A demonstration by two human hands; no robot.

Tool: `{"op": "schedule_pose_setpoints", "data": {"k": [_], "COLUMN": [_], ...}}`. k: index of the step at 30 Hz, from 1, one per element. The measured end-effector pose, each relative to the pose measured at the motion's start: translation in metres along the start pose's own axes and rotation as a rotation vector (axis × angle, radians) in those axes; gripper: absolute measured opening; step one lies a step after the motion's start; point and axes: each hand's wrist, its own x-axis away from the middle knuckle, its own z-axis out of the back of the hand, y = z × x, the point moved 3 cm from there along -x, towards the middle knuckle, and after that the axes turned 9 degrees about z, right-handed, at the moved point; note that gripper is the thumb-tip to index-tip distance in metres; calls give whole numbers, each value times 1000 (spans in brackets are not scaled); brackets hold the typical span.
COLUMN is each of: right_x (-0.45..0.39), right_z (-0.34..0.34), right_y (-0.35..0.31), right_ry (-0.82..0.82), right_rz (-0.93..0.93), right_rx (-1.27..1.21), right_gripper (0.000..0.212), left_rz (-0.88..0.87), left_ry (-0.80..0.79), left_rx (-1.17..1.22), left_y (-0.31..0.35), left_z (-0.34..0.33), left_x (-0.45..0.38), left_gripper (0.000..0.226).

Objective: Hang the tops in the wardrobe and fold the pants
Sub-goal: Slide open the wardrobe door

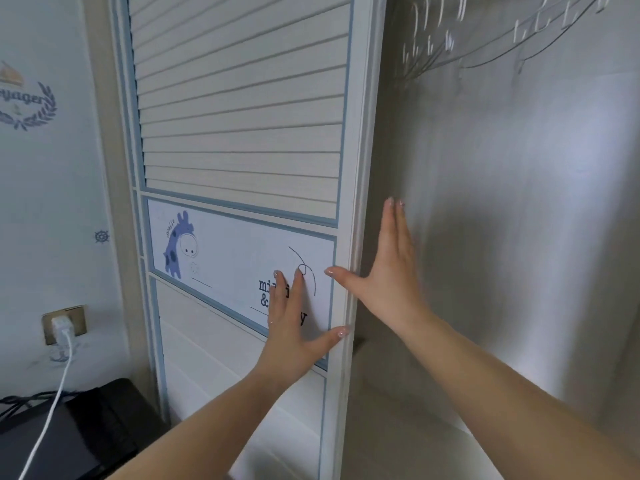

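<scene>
A white wardrobe sliding door point(242, 133) with slats and a blue giraffe panel fills the middle of the head view. My left hand point(294, 323) presses flat on the printed panel, fingers straight, thumb toward the door's right edge. My right hand point(388, 268) lies flat against that edge, its fingers straight up and its thumb pointing left across the frame. To the right, the wardrobe's open interior point(502, 237) shows bare grey walls. Several empty wire hangers point(485, 39) hang blurred at the top right. No tops or pants are in view.
A wall with nautical decals point(52, 185) stands at the left, with a socket and white charger cable point(62, 341). A black object point(79, 431) sits at the lower left. The wardrobe's floor panel point(398, 410) is pale.
</scene>
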Motion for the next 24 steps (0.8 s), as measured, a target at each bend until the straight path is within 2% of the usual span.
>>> {"op": "schedule_pose_setpoints", "data": {"k": [3, 6, 14, 24], "right_x": [-6, -13, -35, -55], "right_z": [-28, -51, -96, -142], "right_y": [11, 17, 13, 3], "right_ry": [-39, -134, -222, -265], "right_rz": [-149, -176, -134, -122], "right_rx": [-328, -481, -588, -651], "right_gripper": [129, 126, 124, 121], "left_rz": [19, 42, 43, 112], "left_ry": [-7, 4, 153, 226], "left_rx": [12, 10, -34, -45], "left_y": [-6, -13, -33, -62], "left_z": [12, 24, 30, 29], "left_x": [-7, -14, -13, -27], "left_gripper": [102, 100, 64, 80]}}
